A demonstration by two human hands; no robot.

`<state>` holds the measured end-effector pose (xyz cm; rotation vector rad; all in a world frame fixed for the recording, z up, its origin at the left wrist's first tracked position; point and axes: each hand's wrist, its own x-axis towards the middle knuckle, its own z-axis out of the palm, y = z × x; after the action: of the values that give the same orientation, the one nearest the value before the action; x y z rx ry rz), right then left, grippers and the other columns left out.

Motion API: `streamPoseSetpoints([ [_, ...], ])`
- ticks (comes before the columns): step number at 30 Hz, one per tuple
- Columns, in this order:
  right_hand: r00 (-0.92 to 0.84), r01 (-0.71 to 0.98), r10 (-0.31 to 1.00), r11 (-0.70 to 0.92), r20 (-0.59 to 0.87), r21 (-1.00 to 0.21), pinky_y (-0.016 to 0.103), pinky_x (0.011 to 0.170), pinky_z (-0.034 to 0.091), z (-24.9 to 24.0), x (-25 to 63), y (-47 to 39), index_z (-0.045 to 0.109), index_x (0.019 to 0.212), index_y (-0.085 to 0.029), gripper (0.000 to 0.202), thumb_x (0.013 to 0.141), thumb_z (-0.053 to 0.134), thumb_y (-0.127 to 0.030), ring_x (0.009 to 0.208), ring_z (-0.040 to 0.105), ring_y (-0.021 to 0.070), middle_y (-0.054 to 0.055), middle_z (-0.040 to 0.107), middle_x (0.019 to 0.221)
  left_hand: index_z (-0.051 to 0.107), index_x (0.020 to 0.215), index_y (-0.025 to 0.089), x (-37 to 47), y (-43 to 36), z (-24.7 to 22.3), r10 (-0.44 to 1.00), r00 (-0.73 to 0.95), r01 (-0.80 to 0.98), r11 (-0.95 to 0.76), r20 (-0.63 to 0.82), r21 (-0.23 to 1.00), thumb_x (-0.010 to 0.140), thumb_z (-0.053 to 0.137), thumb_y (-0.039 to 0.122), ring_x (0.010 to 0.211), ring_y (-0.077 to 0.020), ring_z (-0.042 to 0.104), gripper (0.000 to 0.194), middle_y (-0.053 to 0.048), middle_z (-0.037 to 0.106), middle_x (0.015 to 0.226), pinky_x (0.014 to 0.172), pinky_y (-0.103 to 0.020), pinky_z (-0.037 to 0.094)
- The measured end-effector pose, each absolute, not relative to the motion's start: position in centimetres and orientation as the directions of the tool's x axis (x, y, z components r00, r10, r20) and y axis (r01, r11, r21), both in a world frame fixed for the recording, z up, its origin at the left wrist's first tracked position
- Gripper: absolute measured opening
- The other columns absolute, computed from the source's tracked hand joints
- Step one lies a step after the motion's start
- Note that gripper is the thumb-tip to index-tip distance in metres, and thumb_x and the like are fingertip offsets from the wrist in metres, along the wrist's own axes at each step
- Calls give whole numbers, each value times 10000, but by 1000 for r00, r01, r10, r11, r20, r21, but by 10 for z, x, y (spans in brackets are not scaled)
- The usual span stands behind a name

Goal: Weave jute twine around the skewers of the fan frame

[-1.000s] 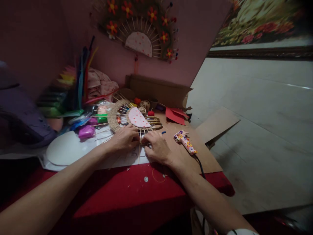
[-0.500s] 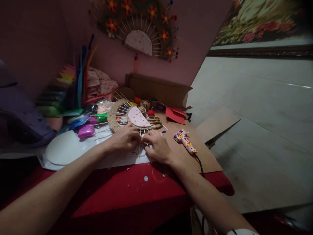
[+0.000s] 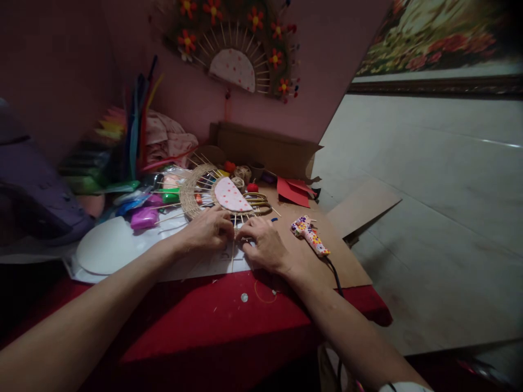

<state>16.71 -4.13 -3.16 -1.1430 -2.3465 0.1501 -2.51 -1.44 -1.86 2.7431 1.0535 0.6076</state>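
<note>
A half-round craft of thin sticks woven with twine [image 3: 188,197] lies on the table, a half-disc of pink dotted cloth [image 3: 231,196] at its middle. Its sticks fan outward from the cloth. My left hand [image 3: 210,227] is closed with bent fingers at the craft's near end, just below the cloth. Facing it, my right hand [image 3: 263,242] pinches at the same sticks, its fingertips almost meeting the left ones. The exact bit of twine or stick between the fingers is hidden. Scissors with looped handles [image 3: 260,201] lie right behind my right hand.
A flower-patterned glue gun [image 3: 310,237] rests on cardboard [image 3: 343,272] at right, its cord over the table edge. Red paper [image 3: 292,191], twine balls, purple clay packs [image 3: 144,218] and a white disc [image 3: 105,246] surround the work. A finished fan [image 3: 232,69] hangs on the wall.
Almost nothing differs. Both hands stay at the craft's near end, with at most a slight shift of the fingers.
</note>
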Motion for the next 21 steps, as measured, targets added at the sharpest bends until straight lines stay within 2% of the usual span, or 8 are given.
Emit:
streamPoseSetpoints([
  [5, -490, 691, 757, 640, 432, -336, 333, 810, 350, -32, 167, -40, 656, 807, -217, 169, 720, 548, -120, 883, 498, 190, 21, 609, 865, 720, 678, 227, -27, -13, -20, 655, 681, 591, -755, 327, 283, 614, 544, 18, 809, -173, 472, 280, -16, 573, 707, 710, -292, 370],
  [11, -499, 688, 761, 639, 415, -344, 332, 802, 348, -32, 167, -40, 685, 793, -226, 193, 725, 550, -106, 878, 491, 182, 19, 606, 871, 702, 694, 201, -27, -12, -20, 687, 643, 601, -727, 340, 333, 635, 527, 21, 810, -165, 495, 258, -12, 612, 724, 727, -290, 395],
  [21, -485, 685, 761, 637, 430, -355, 321, 784, 349, -33, 166, -40, 685, 802, -228, 192, 727, 564, -100, 861, 497, 179, 13, 609, 850, 724, 682, 229, -28, -12, -22, 660, 669, 596, -751, 342, 284, 618, 509, -3, 817, -175, 484, 322, -21, 587, 710, 730, -299, 396],
])
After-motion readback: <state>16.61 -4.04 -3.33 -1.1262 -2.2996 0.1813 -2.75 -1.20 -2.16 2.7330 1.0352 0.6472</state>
